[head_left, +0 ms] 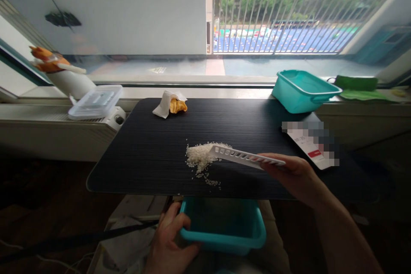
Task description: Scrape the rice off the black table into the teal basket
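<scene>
A heap of white rice [199, 157] lies on the black table [144, 150], with loose grains trailing toward the front edge. My right hand [293, 175] grips one end of a flat white plastic strip [242, 157] with a row of slots. The strip's far end touches the right side of the heap. Below the table's front edge, my left hand [173, 235] is closed on the left rim of a teal plastic basin [224, 239]. The basin sits close under the edge, and its inside is dark.
A second teal basin [303, 90] stands at the back right. A blurred-out phone-like slab [310, 147] lies at the right. Crumpled white and yellow paper [173, 103] rests at the back. On the left radiator is a clear lid [96, 102]; a green cloth [358, 87] lies on the sill.
</scene>
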The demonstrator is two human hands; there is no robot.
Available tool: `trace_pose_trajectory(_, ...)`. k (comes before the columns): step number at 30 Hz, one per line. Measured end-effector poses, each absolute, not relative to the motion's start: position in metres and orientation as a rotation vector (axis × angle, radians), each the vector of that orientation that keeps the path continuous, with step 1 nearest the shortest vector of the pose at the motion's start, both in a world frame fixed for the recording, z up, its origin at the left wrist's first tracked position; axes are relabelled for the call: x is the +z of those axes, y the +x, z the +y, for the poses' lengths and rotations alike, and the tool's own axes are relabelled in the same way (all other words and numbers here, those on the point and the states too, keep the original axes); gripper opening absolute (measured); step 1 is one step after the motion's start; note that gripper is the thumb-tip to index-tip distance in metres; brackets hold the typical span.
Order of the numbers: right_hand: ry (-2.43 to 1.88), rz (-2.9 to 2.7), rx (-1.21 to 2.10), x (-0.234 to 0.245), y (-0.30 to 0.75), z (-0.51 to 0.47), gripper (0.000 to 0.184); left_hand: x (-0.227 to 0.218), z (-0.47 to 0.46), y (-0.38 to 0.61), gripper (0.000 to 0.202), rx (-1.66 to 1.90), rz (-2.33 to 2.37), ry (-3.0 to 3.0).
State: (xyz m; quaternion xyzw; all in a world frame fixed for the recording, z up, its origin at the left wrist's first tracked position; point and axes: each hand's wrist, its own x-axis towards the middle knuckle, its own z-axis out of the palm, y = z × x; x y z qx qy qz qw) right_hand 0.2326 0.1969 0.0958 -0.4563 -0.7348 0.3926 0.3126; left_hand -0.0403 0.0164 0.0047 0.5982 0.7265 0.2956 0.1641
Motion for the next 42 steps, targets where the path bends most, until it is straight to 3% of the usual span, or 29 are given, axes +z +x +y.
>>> trace_pose_trajectory(17, -1.019, -2.105, 1.201, 0.099, 0.205, 0.184, 0.023, -0.001, 0.015, -0.052, 0.015, 0.823, 2.052, 1.753)
trace_pose_trajectory(29, -1.226, -1.971, 1.092, 0.097, 0.262, 0.160, 0.020, 0.007, 0.019, -0.043, 0.013, 0.870, 2.035, 1.679)
trace_pose_trajectory(42, -1.243, -2.003, 1.244, 0.105, 0.272, 0.149, 0.021, 0.010, 0.018, -0.043, 0.013, 0.827, 1.980, 1.698)
